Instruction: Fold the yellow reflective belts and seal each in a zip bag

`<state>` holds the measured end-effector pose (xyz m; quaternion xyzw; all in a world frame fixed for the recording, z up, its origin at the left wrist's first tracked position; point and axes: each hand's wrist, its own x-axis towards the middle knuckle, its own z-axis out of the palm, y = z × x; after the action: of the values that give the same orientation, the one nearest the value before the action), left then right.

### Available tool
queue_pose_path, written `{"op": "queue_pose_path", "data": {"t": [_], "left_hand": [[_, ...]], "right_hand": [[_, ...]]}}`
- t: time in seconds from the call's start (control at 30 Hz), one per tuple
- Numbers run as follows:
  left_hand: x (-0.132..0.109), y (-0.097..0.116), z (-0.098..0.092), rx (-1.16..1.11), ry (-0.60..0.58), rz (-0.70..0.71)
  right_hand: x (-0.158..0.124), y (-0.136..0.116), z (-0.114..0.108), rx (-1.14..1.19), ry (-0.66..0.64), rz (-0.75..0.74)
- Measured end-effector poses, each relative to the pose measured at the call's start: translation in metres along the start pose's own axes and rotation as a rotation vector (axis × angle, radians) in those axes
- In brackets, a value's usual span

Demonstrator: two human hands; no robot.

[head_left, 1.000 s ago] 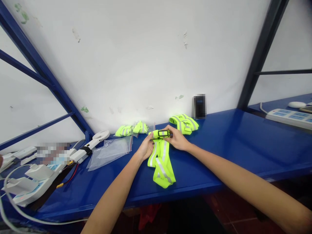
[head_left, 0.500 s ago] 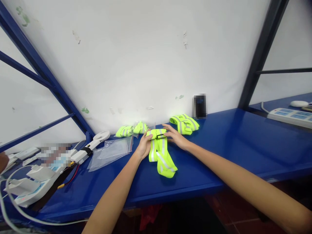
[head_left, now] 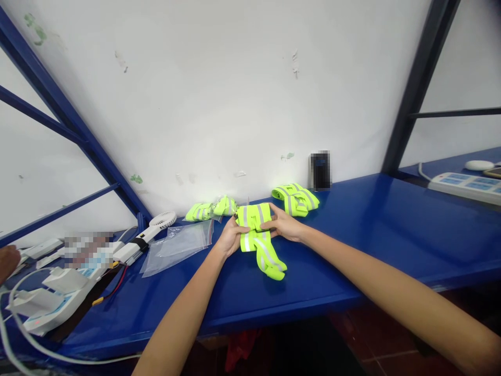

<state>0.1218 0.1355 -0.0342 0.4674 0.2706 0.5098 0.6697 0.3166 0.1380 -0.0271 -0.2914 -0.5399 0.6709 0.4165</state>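
Between both hands is a neon-yellow reflective strap (head_left: 254, 214) with silver stripes, its upper part folded flat. My left hand (head_left: 230, 236) grips its left edge, thumb on the front. On the opposite edge, my right hand (head_left: 286, 224) pinches the folded part with the thumb in front and fingers behind. A loose tail of the strap hangs below and curls toward the right over the blue table (head_left: 313, 271). Another folded reflective strap (head_left: 296, 199) lies just behind my right hand. Bagged reflective straps (head_left: 211, 208) lie against the wall, behind my left hand.
Clear plastic zip bags (head_left: 178, 245) lie left of my hands, beside a white handheld fan (head_left: 162, 219). A power strip (head_left: 58, 308) with plugs and cables fills the left end. A dark box (head_left: 321, 171) stands by the wall. Another person's hand (head_left: 8, 261) shows at the left edge.
My right hand has closed onto the strap's right edge, where its fingers were spread before. The folded part now shows a broader face, and the hanging tail sits slightly higher.
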Motion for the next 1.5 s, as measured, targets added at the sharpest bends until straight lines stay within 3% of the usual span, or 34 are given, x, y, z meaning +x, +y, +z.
{"op": "queue_pose_path", "data": {"t": [0.1, 0.33, 0.57, 0.73, 0.9, 1.2, 1.5], "left_hand": [[0.001, 0.001, 0.0, 0.019, -0.035, -0.018], [0.003, -0.003, 0.0, 0.011, 0.014, 0.08], [0.005, 0.002, -0.004, -0.033, 0.145, 0.098], [0.002, 0.007, -0.005, -0.056, 0.159, 0.071], [0.002, 0.004, -0.003, -0.016, 0.146, 0.063], [0.004, -0.004, -0.003, 0.077, 0.155, 0.002], [0.001, -0.005, 0.005, 0.115, 0.104, -0.08]], "right_hand": [[0.0, 0.002, 0.002, -0.017, 0.002, -0.033], [0.004, 0.005, 0.007, 0.165, 0.074, -0.008], [0.006, 0.002, -0.003, 0.329, -0.078, 0.023], [-0.001, 0.001, 0.002, 0.19, -0.098, -0.049], [0.001, 0.009, 0.01, 0.007, -0.01, -0.166], [0.006, 0.006, -0.004, -0.59, 0.167, -0.446], [-0.004, -0.013, -0.002, -0.58, 0.021, -0.543]]}}
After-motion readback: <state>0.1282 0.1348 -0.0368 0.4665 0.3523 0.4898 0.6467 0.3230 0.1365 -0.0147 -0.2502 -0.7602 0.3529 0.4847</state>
